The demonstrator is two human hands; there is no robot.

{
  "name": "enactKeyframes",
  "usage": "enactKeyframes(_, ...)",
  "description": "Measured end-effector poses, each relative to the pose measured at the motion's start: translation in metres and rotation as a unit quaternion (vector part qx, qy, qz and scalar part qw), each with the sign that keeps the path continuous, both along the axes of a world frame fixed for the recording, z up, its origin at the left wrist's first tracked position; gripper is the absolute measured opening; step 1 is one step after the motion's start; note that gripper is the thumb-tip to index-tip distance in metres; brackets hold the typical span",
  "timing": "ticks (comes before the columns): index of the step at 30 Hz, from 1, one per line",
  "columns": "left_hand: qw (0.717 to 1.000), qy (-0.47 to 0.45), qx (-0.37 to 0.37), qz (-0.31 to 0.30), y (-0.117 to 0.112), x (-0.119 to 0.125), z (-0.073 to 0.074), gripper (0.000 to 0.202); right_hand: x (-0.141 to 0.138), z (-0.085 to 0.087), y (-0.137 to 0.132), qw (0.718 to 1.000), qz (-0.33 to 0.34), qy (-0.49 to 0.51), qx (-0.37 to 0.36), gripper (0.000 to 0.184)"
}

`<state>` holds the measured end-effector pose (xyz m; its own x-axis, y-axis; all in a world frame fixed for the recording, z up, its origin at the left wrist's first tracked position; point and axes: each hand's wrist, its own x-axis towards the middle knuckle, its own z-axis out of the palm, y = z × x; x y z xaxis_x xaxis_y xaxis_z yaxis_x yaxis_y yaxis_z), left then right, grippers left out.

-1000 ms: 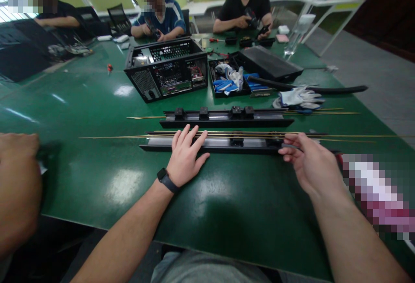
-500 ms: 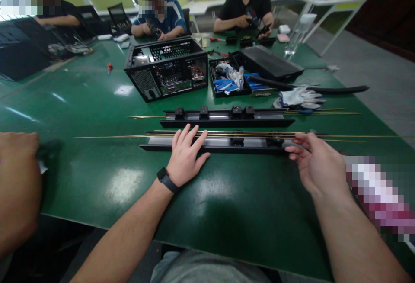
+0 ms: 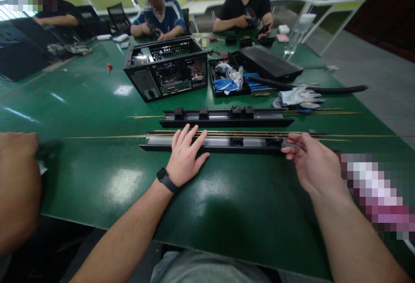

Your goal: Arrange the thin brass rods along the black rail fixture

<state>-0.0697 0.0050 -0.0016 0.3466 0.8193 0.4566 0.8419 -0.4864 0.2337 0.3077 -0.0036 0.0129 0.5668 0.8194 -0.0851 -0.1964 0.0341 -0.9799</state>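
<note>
Two long black rails lie across the green table (image 3: 97, 101), one behind the other. My left hand (image 3: 184, 157) rests flat on the near rail (image 3: 223, 143), fingers spread and touching the thin brass rods (image 3: 113, 136) that run along its top. My right hand (image 3: 311, 162) is at the rail's right end, thumb and fingertips pinched together on one of the rods. The far rail (image 3: 227, 118) carries several black clips and has more brass rods beside it.
An open black computer case (image 3: 165, 69) stands behind the rails. Right of it are a black tray with blue-white gloves (image 3: 228, 79), white gloves (image 3: 300, 97) and a black hose (image 3: 324, 88). Another person's hand (image 3: 16, 179) lies at my left. Three people sit at the far side.
One long brass rod has slid leftward along the near rail, its left tip further out. My right hand shifted slightly left with it. My left hand stayed put.
</note>
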Motion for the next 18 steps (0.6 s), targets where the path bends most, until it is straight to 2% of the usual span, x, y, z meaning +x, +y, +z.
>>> enactKeyframes(3, 1.0, -0.001, -0.003, 0.0, 0.0, 0.0, 0.0, 0.065, -0.001, 0.001, 0.0, 1.0, 0.005, -0.001, 0.0, 0.036)
enactKeyframes(7, 1.0, -0.001, -0.008, -0.002, 0.0, -0.001, 0.0, 0.067, 0.001, 0.003, 0.001, 1.0, -0.02, 0.004, -0.004, 0.034)
enactKeyframes(15, 1.0, -0.001, -0.003, 0.0, 0.001, -0.001, -0.001, 0.065, -0.015, 0.021, -0.003, 0.999, -0.02, 0.026, -0.026, 0.027)
enactKeyframes(18, 1.0, 0.0, 0.001, -0.001, 0.001, -0.001, -0.002, 0.066, -0.015, 0.024, -0.003, 0.999, -0.024, 0.031, -0.034, 0.029)
